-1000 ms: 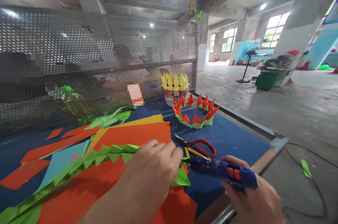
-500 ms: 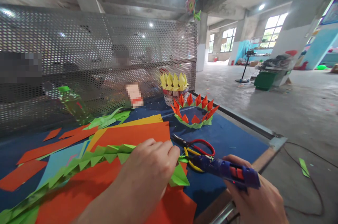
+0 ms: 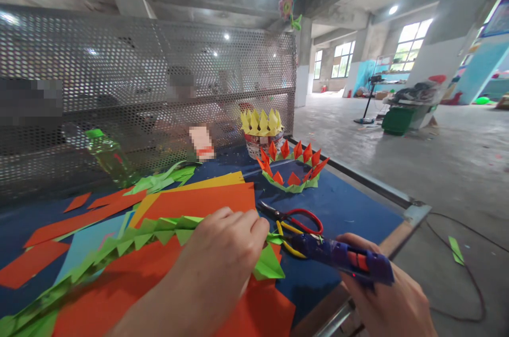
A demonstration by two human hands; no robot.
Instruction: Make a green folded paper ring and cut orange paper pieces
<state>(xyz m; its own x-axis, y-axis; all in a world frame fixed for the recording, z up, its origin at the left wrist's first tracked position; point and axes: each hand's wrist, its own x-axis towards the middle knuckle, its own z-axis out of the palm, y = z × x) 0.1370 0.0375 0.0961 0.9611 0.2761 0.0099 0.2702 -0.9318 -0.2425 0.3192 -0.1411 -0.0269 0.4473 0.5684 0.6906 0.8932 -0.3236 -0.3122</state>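
Observation:
My left hand [image 3: 233,241] is closed round the right end of a long folded green paper strip [image 3: 159,231], whose pointed folds run off to the lower left. A loose green flap [image 3: 269,263] sticks out below my fingers. My right hand [image 3: 393,294] grips a dark blue glue gun [image 3: 330,252] with a red stick inside and a small red light on. Its nozzle points left, at the green paper by my left fingertips; whether it touches is unclear. Behind the nozzle lie pliers [image 3: 304,220] with one red and one yellow handle. Orange paper sheets [image 3: 207,202] lie beneath.
A green ring with orange points [image 3: 298,183] sits on the blue table [image 3: 358,204]. Behind it stands a paper-covered container [image 3: 254,146] with a yellow spiked crown [image 3: 262,124]. A green-capped bottle [image 3: 111,157] leans near the perforated metal panel [image 3: 131,72]. Orange strips [image 3: 87,220] lie left.
Almost nothing differs. The glue gun and my right hand have shifted very slightly to the right; my left hand keeps its hold on the green paper strip.

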